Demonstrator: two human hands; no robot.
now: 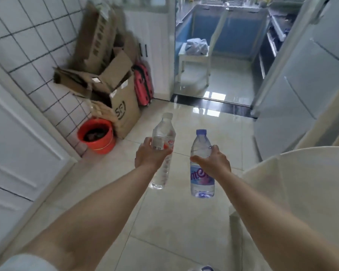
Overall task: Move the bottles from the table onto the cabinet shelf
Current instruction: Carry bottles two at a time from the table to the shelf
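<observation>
My left hand (149,155) grips a clear water bottle with a white cap and a red-marked label (163,137) around its middle, held upright over the tiled floor. My right hand (215,163) grips a second clear bottle with a blue cap and a blue-pink label (201,145) just below its shoulder, also upright. The two bottles hang side by side in front of me, a short gap apart. The round table with a white cloth (305,184) lies to my right. No cabinet shelf can be made out with certainty.
A pile of cardboard boxes (114,90), a red bucket (96,136) and a pink bag (143,87) stand along the tiled wall at left. A white door (18,145) is near left. A grey fridge (294,98) stands right. Ahead, a kitchen doorway with a white stool (196,57).
</observation>
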